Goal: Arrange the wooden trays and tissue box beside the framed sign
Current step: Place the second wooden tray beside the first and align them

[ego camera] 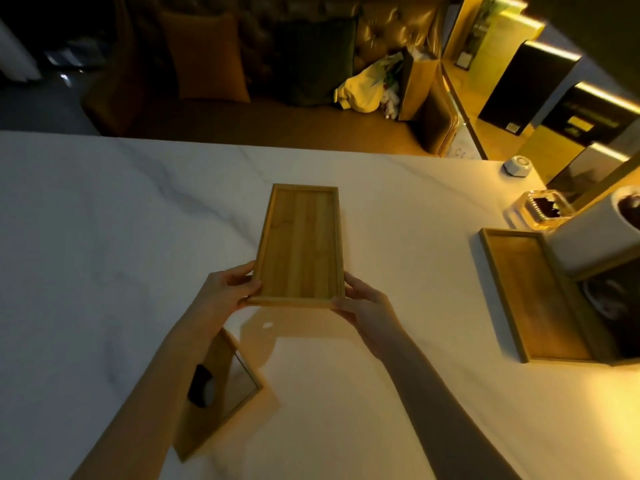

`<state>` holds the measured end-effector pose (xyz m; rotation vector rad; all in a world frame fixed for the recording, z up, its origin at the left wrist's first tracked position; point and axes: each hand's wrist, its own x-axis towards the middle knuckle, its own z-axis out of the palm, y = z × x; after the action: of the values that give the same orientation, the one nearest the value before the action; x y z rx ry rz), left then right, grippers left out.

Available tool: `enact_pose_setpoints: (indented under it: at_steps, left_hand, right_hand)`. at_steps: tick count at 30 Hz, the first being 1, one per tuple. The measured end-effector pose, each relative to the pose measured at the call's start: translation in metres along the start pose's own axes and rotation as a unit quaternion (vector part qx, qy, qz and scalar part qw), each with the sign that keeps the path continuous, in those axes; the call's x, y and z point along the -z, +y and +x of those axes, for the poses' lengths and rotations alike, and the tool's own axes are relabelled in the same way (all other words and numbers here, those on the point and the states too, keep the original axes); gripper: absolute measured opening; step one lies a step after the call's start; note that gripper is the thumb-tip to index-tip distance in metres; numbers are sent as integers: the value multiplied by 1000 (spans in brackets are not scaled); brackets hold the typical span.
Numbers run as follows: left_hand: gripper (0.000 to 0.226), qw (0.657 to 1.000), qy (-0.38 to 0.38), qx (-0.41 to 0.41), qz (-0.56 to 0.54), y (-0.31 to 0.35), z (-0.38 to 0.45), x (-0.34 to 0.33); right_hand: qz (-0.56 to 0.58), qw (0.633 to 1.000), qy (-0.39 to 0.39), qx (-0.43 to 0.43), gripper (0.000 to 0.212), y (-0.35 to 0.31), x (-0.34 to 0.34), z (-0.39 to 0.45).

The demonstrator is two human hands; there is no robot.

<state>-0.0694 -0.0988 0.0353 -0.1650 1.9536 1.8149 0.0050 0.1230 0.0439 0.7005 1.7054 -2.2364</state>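
Note:
An empty rectangular wooden tray is held above the white marble table, long side pointing away from me. My left hand grips its near left corner and my right hand grips its near right corner. A second wooden tray lies at the right edge of the table. A wooden tissue box with a dark oval slot lies near me on the left, partly hidden by my left forearm. I cannot pick out the framed sign for certain.
At the far right stand a white paper roll, a clear glass container and a small white round device. A sofa with cushions lies beyond the table's far edge. Lit shelves run along the right.

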Motion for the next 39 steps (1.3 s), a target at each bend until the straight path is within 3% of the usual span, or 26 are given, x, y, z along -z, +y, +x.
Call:
enact_pose_setpoints:
  at_steps: [8,12,22,30,39]
  left_hand:
    - [36,999,-38,-36,-2,13,-25,-86]
    - [35,997,-42,-59,26,11,-32,-135]
    - [35,992,-71,-62,81,-15,-27,-235]
    - [40,995,-59,-7,76,-39,-15,-271]
    - [40,995,-42,20,88,-47,3,-287]
  right_hand:
    - [-53,996,19,63,56,-12,82,-45]
    - [-61,994,46,81,44,-10,127,-60]
    - [-50,995,84,20,43,4,225,-73]
    - [-60,994,89,-35,45,13,268,-53]
    - [-90,990,110,-7,44,24,281,-38]
